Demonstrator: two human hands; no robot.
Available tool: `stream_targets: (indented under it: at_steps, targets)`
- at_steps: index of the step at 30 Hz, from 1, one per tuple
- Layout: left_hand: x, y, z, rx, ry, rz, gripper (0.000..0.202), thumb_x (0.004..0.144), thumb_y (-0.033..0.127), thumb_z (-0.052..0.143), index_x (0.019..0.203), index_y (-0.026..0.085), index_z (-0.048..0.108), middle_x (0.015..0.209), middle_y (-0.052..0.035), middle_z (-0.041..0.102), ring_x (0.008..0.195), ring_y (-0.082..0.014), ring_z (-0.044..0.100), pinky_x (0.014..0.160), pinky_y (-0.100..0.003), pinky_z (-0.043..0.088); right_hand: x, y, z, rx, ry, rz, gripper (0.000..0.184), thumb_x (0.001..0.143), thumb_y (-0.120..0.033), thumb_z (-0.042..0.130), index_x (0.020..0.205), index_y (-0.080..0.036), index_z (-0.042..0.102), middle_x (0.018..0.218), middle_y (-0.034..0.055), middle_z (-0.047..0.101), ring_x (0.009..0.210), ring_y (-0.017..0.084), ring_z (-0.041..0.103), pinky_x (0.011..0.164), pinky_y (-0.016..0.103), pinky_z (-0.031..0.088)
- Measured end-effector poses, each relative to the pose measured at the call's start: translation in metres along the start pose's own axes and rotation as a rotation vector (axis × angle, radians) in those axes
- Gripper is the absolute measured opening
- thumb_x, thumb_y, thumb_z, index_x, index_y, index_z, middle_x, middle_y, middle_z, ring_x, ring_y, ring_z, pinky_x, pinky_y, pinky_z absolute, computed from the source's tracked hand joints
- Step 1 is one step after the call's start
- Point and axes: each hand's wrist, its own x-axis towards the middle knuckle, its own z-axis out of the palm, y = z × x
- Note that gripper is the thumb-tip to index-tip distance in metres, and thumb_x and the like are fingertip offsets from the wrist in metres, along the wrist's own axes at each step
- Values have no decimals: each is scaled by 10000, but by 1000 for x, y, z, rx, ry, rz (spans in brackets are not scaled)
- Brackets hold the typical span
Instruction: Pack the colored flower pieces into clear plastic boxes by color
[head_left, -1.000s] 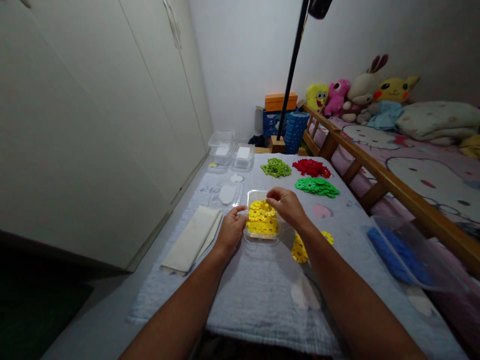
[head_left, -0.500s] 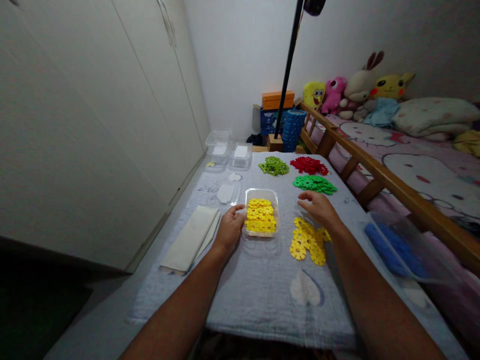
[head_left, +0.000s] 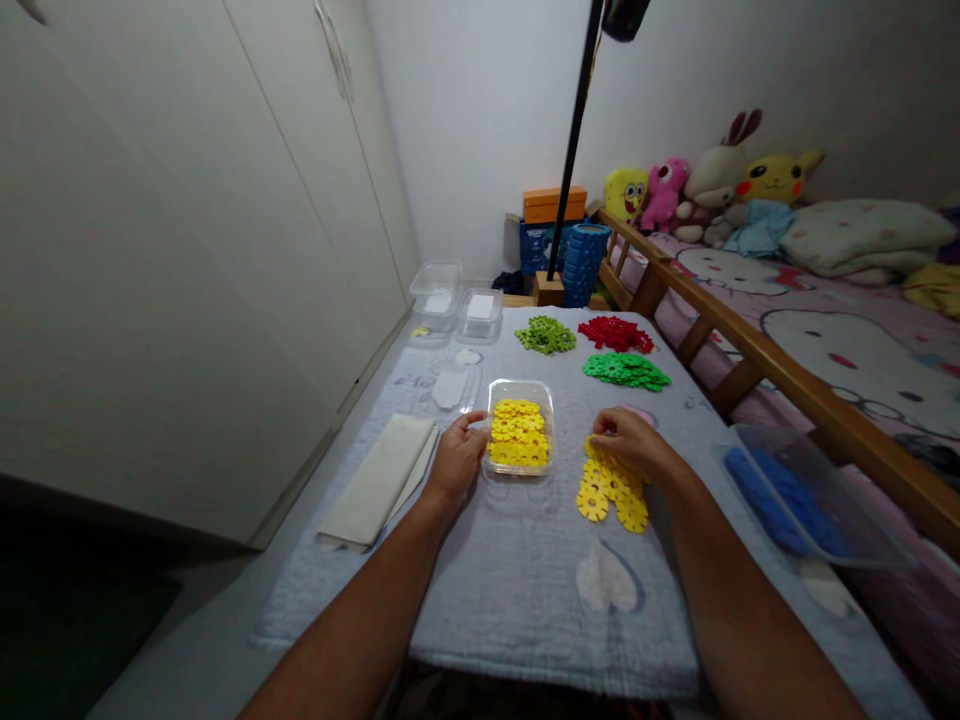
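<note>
A clear plastic container [head_left: 551,455] holds rows of yellow snowflake discs [head_left: 519,450] in the middle of the table. My left hand [head_left: 456,455] grips its left wall, thumb near the side and fingers by the far corner. Right of the container lies a loose pile of yellow snowflake discs [head_left: 615,490]. My right hand [head_left: 626,437] is over the far end of this pile, with thumb and fingertips pinched on a yellow disc at its edge. The palm side of that hand is hidden.
Light green [head_left: 546,335], red [head_left: 616,333] and green discs [head_left: 626,371] lie in piles behind. Empty containers [head_left: 480,312] and a lid [head_left: 452,388] are at the back left, a folded cloth [head_left: 379,480] at left. A tub of blue pieces [head_left: 784,500] stands at right.
My right hand has come down and closer to me, onto the far end of the yellow pile, and its fingers have closed. The left hand stays at the container.
</note>
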Motion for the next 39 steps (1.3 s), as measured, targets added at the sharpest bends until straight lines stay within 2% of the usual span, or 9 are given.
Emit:
stream_targets:
  at_steps: [4,8,16,21,26,29,33,36,39]
  targets:
    - [0,1,0,-14,-5,-3,522,677,382,718,1120,130,602,509,115,459,394,-52,328,441,-191,244,0,-19,-6,302,49,3,232,677,-415,703,651,-208,599,641,-15,590,604,147,504,574,275,384]
    - [0,2,1,-21,-4,-4,517,670,375,723,1111,133,608,510,115,460,395,-53,332,442,-192,242,5,-46,-1,425,171,-50,281,711,-455,727,693,-202,605,676,-3,598,624,147,515,583,282,395]
    - [-1,1,1,-3,-4,1,535,673,381,720,1127,126,600,525,108,486,414,-59,374,455,-191,275,38,-88,31,148,283,-280,59,780,-202,657,721,-205,651,759,29,669,757,187,582,759,326,447]
    - [1,1,1,-17,-3,-6,555,666,387,731,1138,124,602,515,115,465,408,-59,355,448,-192,252,48,-86,44,-4,376,-307,97,823,-185,620,773,-204,702,881,76,735,896,236,616,905,389,429]
    - [1,0,0,-19,-14,-1,555,670,386,729,1140,120,597,524,112,464,416,-60,359,452,-193,250,34,-57,25,71,395,-203,149,830,-267,587,789,-197,712,868,73,744,861,229,644,868,366,451]
    - [1,-1,0,-7,-22,1,562,682,394,714,1155,118,585,534,108,480,414,-59,361,455,-193,261,21,-35,4,67,315,-85,196,839,-305,560,817,-190,717,868,68,743,822,215,654,787,326,462]
    - [1,0,0,20,-12,4,566,675,388,705,1154,113,584,516,116,459,409,-59,352,455,-193,261,2,-10,-15,-117,44,6,188,824,-318,600,844,-186,733,854,67,740,814,211,654,759,305,451]
    - [0,1,0,37,-5,7,559,679,383,697,1156,113,587,510,122,442,406,-54,331,452,-190,251,-10,1,-19,-296,-100,19,166,743,-291,693,859,-185,745,904,87,739,899,236,643,803,312,436]
    - [-1,1,0,41,0,14,549,682,382,686,1151,114,590,510,127,429,403,-48,311,450,-188,247,-18,8,-17,-311,-211,71,149,721,-204,652,846,-181,729,898,78,723,837,208,623,726,292,416]
